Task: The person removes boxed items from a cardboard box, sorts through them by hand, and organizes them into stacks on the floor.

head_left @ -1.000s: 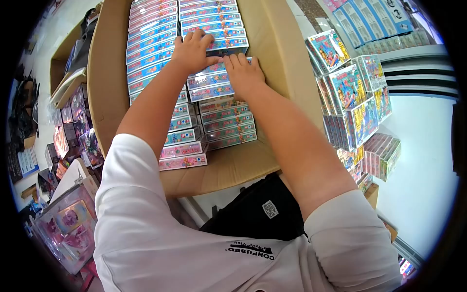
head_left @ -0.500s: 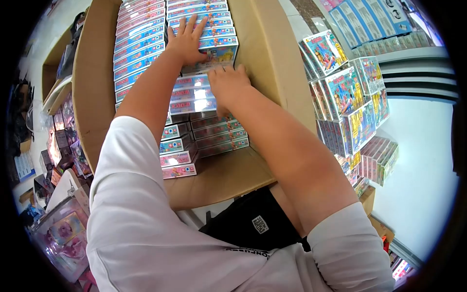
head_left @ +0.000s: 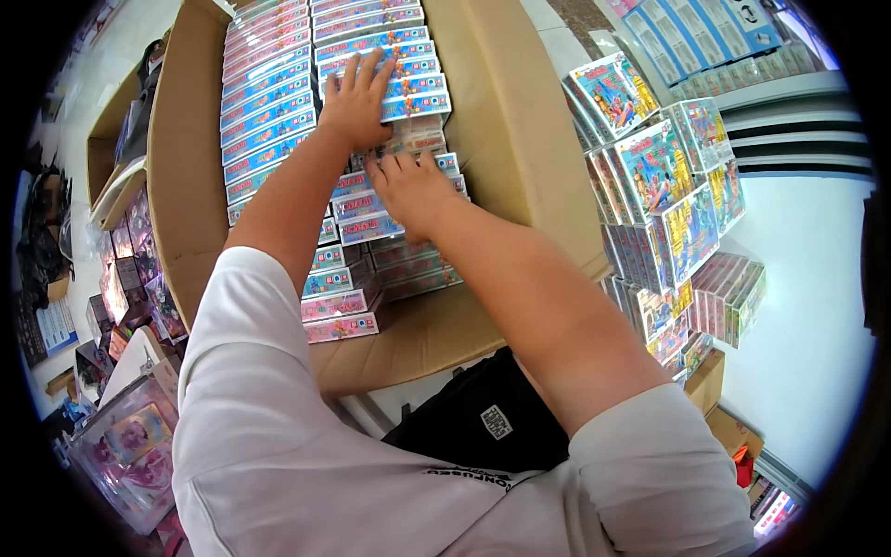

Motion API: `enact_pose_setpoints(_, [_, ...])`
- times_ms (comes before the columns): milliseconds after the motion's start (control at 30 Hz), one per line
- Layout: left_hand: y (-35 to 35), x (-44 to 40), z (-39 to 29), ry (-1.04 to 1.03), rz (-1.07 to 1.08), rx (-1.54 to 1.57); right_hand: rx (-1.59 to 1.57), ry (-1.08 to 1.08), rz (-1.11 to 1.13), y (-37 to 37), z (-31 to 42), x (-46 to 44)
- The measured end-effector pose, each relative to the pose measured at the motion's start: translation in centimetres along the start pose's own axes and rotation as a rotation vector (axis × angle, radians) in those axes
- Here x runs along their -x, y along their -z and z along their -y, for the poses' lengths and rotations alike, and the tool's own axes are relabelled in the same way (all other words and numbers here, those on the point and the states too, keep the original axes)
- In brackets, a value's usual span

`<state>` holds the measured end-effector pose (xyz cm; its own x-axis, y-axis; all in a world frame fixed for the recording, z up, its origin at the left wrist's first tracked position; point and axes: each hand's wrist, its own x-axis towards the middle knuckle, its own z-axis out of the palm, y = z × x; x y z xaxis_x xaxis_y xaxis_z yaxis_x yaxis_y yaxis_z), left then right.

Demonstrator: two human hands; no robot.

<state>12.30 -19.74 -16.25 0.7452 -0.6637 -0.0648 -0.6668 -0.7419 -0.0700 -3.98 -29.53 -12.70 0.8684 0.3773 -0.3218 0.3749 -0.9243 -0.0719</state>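
Observation:
A large cardboard carton (head_left: 515, 139) holds rows of thin, shrink-wrapped boxes with blue or pink edges. My left hand (head_left: 357, 107) lies with its fingers spread over the blue-edged boxes (head_left: 415, 104) of the right-hand row. Just nearer to me, my right hand (head_left: 413, 193) grips a small group of blue boxes (head_left: 369, 226), fingers over the far side and thumb toward me. This group rests above a lower layer of boxes (head_left: 413, 269) with darker sides. Part of the group is hidden under the right hand.
Left of the hands runs another row of boxes (head_left: 266, 111). Pink-edged boxes (head_left: 342, 327) lie near the carton's front. Outside, to the right, stand stacked wrapped boxes (head_left: 654, 176). A second open carton (head_left: 116, 139) and plastic-wrapped goods (head_left: 125, 446) are on the left.
The right hand and its blue boxes have shifted slightly left and settled flatter into the row. The left hand has moved slightly down in view, and the far boxes lean differently.

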Motion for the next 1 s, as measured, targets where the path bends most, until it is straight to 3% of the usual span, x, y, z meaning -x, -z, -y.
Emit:
enact_pose_setpoints(167, [0.7, 1.3, -0.7, -0.07, -0.03, 0.022, -0.043, 0.044, 0.086, 2.8, 0.0, 0.7])
enact_pose_setpoints(300, [1.1, 0.9, -0.7, -0.13, 0.004, 0.009, -0.056, 0.15, 0.016, 6.6, 0.1, 2.9])
enact_pose_setpoints(467, [3.8, -0.8, -0.3, -0.051, 0.171, -0.069, 0.102, 0.175, -0.215, 10.2, 1.3, 7.6])
enact_pose_setpoints(600, [5.7, -2.6, 1.0, -0.011, 0.292, -0.012, 0.046, 0.151, -0.45, 10.9, 1.7, 10.8])
enact_pose_setpoints(867, [6.1, -0.4, 2.3, -0.102, 0.169, 0.119, -0.095, 0.104, -0.97, 13.6, 2.7, 17.3])
enact_pose_setpoints(933, [7.6, 1.4, 3.3, -0.132, 0.03, 0.18, -0.165, 0.063, -1.004, 14.1, 0.9, 19.2])
enact_pose_setpoints(1000, [10.1, 3.3, 4.1, -0.17, -0.149, 0.345, -0.414, -0.002, -0.833, 15.7, -0.1, 23.4])
